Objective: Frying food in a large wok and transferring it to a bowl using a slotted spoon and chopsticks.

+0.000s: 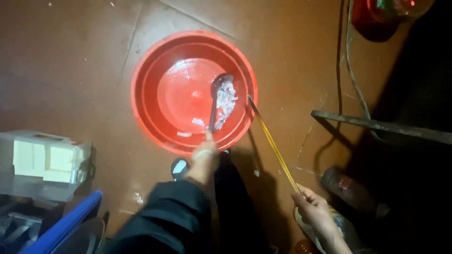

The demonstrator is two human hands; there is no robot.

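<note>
A red round basin (150,103) sits on the brown floor, with wet white scraps on its bottom. My left hand (203,157), in a dark sleeve, grips the handle of a metal spoon (217,94) whose bowl rests in the basin beside a pale lump (227,101). My right hand (313,209) holds the near end of a thin yellow stick (273,143); its far tip reaches the basin's right rim.
A clear plastic box (44,162) and a blue bar (66,223) lie at the lower left. A dark metal bar (381,126) and a hanging cable (351,66) are on the right. Another red vessel (381,16) sits at the top right, a rusty cylinder (351,188) lower right.
</note>
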